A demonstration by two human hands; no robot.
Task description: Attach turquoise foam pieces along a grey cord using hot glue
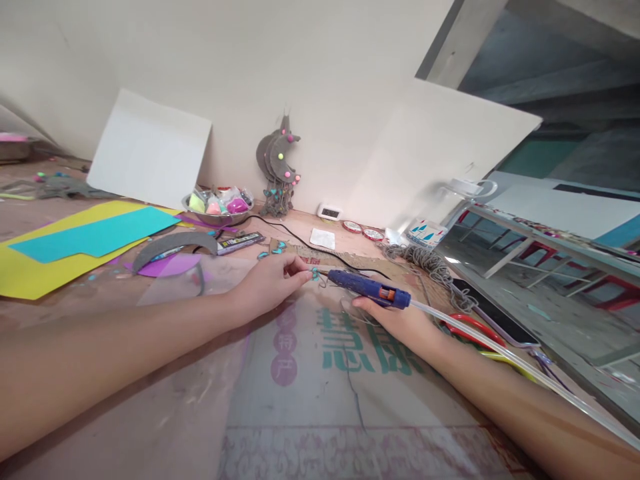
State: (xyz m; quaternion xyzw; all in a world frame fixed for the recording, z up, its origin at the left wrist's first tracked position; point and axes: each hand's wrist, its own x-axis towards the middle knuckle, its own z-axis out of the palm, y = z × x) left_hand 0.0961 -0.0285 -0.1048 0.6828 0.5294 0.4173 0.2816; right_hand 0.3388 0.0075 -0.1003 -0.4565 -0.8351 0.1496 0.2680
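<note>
My right hand (395,313) is wrapped round a blue hot glue gun (367,288), with a long clear glue stick (470,330) running out of its back end. The nozzle points left, towards my left hand (273,279). Between thumb and fingertips that hand pinches a small turquoise piece (315,273), close to the nozzle tip. A thin grey string hangs below the piece. Whether nozzle and piece touch, I cannot tell. Under both hands lies a clear plastic sheet over a printed cardboard (345,393). More small turquoise pieces (273,250) lie just behind my left hand.
Behind stand a grey moon ornament (280,163), a bowl (217,213) of coloured clay and a small digital clock (329,212). Yellow sheet (35,273) and turquoise sheet (100,233) lie left. Grey yarn (433,267), a phone (500,317), red-handled scissors (475,327) and a clear jug (453,207) are right.
</note>
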